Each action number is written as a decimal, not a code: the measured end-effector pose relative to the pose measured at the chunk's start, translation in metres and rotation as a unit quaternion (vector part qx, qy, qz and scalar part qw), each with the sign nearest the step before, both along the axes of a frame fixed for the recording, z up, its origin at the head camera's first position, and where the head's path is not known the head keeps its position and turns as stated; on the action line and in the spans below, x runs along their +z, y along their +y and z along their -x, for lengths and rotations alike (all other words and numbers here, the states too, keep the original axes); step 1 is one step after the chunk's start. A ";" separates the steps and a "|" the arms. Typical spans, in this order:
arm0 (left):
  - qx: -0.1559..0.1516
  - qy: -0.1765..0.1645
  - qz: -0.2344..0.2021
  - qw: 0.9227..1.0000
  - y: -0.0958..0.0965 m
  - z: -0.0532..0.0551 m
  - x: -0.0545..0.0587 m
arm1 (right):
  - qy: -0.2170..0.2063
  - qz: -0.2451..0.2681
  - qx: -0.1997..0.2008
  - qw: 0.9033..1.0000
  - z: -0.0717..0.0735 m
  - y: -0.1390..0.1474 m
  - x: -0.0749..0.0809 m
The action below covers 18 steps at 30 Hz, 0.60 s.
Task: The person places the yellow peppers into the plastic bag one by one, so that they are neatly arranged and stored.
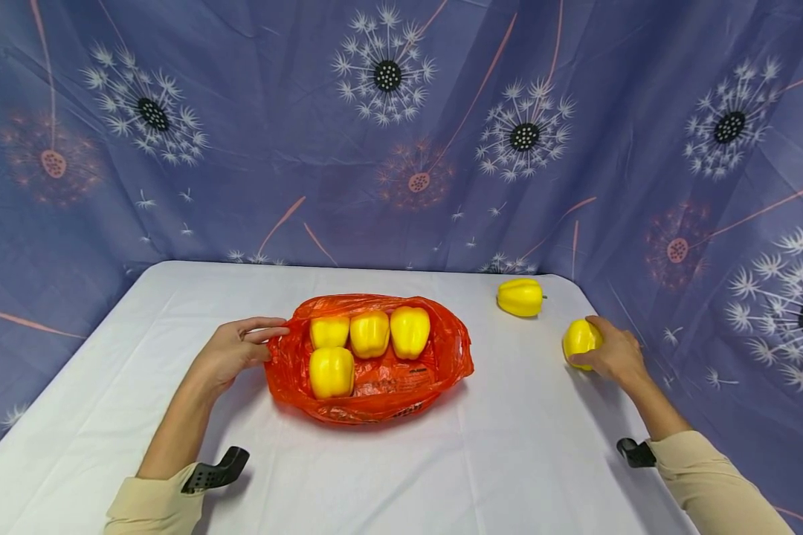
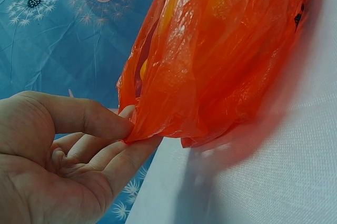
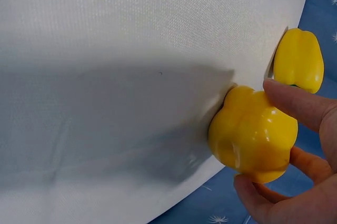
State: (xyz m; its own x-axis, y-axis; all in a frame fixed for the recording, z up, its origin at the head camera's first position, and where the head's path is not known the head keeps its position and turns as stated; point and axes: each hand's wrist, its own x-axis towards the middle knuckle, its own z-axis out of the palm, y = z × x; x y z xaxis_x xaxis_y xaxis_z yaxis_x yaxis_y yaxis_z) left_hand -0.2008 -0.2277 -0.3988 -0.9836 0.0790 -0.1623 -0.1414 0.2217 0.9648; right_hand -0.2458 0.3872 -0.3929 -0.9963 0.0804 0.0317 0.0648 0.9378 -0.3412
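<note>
A red plastic bag (image 1: 388, 383) lies with its mouth spread wide on the table, and several yellow bell peppers (image 1: 331, 372) sit inside it. My left hand (image 1: 230, 353) is at the bag's left end; in the left wrist view its thumb and fingers pinch the rim of the bag (image 2: 174, 98). Far to the right, my right hand (image 1: 612, 353) grips another yellow bell pepper (image 1: 581, 343) from its right side. In the right wrist view, thumb and fingertips reach around this pepper (image 3: 255, 134).
One more yellow bell pepper (image 1: 520, 297) lies on its side near the table's back right corner. The table (image 1: 508, 461) has a white cloth. A blue curtain with dandelion prints (image 1: 294, 134) hangs behind it and along both sides.
</note>
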 end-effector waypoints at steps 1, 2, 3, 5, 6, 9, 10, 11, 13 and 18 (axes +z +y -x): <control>-0.001 0.001 -0.001 1.000 0.000 0.000 0.000 | 0.004 0.003 -0.003 1.000 0.000 0.000 -0.001; -0.001 0.001 -0.002 1.000 0.000 0.000 0.000 | 0.008 0.005 -0.005 1.000 0.000 0.000 -0.001; -0.001 0.000 -0.003 1.000 0.000 0.000 0.000 | 0.014 0.007 -0.007 1.000 0.000 0.000 -0.002; 0.000 0.000 -0.003 1.000 0.000 0.000 0.000 | 0.022 0.012 -0.011 1.000 0.000 0.000 -0.004; -0.002 0.000 -0.003 1.000 0.001 0.000 0.001 | 0.026 0.014 -0.014 0.999 -0.001 0.000 -0.005; -0.001 -0.002 0.001 1.000 0.001 0.000 0.001 | 0.040 0.024 -0.020 0.999 -0.001 -0.001 -0.006; -0.001 -0.002 0.003 1.000 0.002 0.000 0.001 | 0.045 0.028 -0.021 0.998 -0.001 -0.002 -0.006; 0.000 -0.003 0.005 1.000 0.002 0.000 0.001 | 0.051 0.030 -0.022 0.998 -0.001 -0.003 -0.005; 0.003 -0.006 0.007 1.000 0.002 0.000 0.001 | 0.062 0.036 -0.021 0.997 -0.001 -0.006 -0.004; 0.004 -0.005 0.006 1.000 0.002 -0.001 0.002 | 0.082 0.035 -0.015 0.996 0.001 -0.017 0.004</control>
